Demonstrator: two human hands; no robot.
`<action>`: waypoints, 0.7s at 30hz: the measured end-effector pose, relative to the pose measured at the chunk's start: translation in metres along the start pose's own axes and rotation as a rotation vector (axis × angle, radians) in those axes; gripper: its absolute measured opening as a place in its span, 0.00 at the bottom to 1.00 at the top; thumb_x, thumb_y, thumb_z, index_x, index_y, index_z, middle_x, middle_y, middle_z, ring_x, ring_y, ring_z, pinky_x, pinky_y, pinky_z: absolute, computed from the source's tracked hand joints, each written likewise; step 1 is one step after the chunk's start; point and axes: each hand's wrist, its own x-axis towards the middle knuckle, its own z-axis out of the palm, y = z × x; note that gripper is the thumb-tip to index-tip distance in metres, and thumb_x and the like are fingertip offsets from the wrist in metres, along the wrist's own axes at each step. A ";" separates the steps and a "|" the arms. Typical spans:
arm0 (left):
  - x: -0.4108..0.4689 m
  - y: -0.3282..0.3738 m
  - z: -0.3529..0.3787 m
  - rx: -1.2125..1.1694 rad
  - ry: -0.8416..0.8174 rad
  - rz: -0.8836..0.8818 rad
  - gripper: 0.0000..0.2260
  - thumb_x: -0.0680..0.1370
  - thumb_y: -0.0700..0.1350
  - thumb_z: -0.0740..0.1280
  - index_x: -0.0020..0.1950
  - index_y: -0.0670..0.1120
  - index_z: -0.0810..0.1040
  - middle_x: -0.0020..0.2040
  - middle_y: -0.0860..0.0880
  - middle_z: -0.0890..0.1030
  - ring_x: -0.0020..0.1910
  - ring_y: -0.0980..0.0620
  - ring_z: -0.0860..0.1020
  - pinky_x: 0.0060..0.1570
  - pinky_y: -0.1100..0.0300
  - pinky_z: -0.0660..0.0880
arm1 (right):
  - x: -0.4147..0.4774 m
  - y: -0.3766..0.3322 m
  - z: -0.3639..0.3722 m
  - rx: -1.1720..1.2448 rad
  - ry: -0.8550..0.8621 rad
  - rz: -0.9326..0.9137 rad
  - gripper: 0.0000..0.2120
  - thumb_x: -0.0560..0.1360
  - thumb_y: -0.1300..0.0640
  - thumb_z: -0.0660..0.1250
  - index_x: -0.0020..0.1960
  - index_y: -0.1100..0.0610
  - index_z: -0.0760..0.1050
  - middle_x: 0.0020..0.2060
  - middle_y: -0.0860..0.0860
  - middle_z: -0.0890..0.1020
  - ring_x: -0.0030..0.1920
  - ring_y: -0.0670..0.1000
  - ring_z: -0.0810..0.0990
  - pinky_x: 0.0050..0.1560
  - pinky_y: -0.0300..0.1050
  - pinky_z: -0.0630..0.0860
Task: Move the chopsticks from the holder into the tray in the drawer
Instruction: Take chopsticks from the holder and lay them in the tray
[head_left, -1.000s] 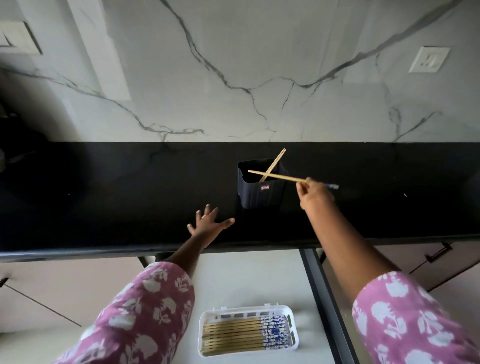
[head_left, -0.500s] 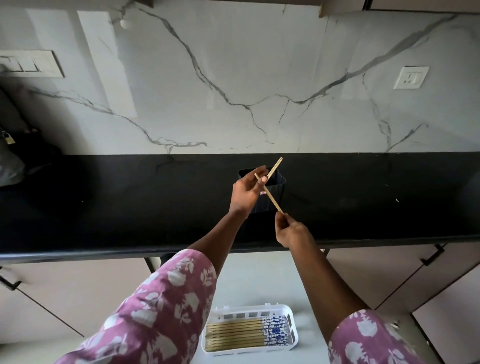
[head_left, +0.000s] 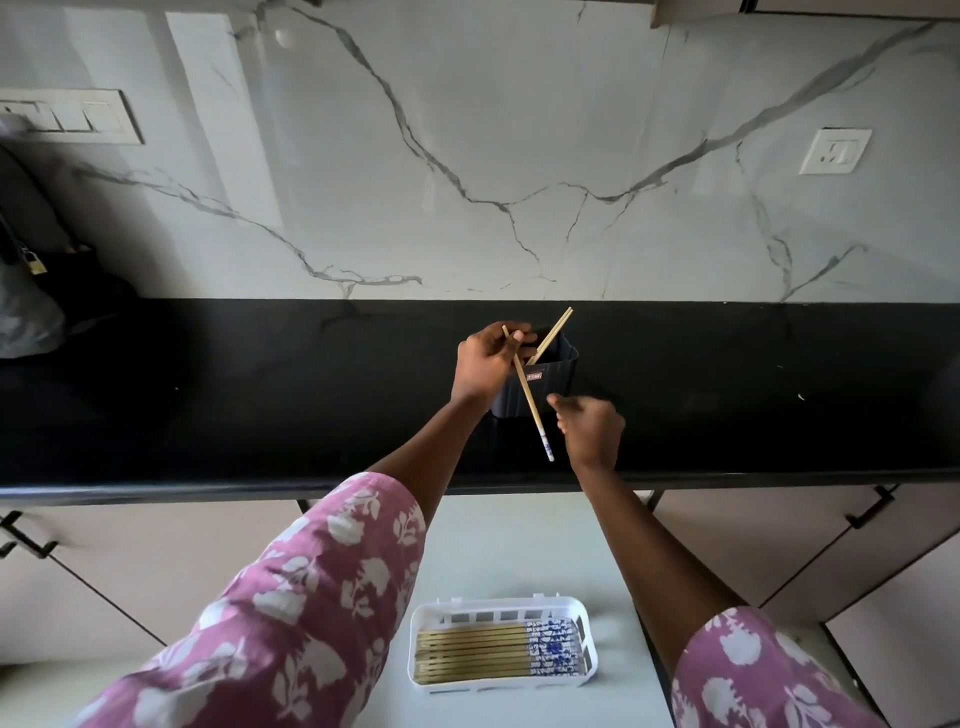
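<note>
One chopstick (head_left: 529, 400) is pinched near its plain tip by the left hand (head_left: 488, 366). Its blue-patterned end is slanted down beside the right hand (head_left: 592, 428), which is loosely curled and holds nothing. Just behind both hands, the dark holder (head_left: 558, 382) is seen on the black worktop (head_left: 260, 405), with a second chopstick (head_left: 555, 328) leaned inside. Well below the hands, the white tray (head_left: 498, 687) in the open drawer (head_left: 519, 545) is lined with a row of chopsticks (head_left: 478, 652).

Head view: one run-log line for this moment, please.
left hand: grips held chopstick | right hand: holds nothing | holder: leaning chopstick inside | tray: row of chopsticks
</note>
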 end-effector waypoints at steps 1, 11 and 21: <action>-0.001 -0.004 -0.001 0.004 0.007 -0.007 0.10 0.80 0.36 0.62 0.58 0.34 0.77 0.52 0.37 0.82 0.38 0.60 0.83 0.45 0.62 0.81 | 0.000 -0.003 0.000 -0.094 -0.026 -0.116 0.14 0.74 0.55 0.69 0.49 0.67 0.81 0.42 0.63 0.85 0.43 0.57 0.83 0.42 0.38 0.71; -0.008 -0.034 -0.017 -0.070 0.059 -0.136 0.09 0.80 0.37 0.61 0.55 0.36 0.78 0.49 0.39 0.82 0.39 0.58 0.84 0.43 0.62 0.81 | 0.000 0.013 0.041 -0.437 -0.248 -0.338 0.10 0.75 0.57 0.68 0.54 0.58 0.81 0.46 0.58 0.85 0.49 0.59 0.82 0.45 0.45 0.75; -0.013 -0.117 -0.087 0.796 -0.066 -0.526 0.28 0.78 0.63 0.57 0.73 0.49 0.67 0.73 0.46 0.67 0.73 0.45 0.63 0.72 0.46 0.58 | -0.012 0.068 0.057 -0.426 -0.431 -0.141 0.08 0.72 0.57 0.71 0.48 0.61 0.82 0.38 0.62 0.84 0.40 0.60 0.80 0.40 0.46 0.74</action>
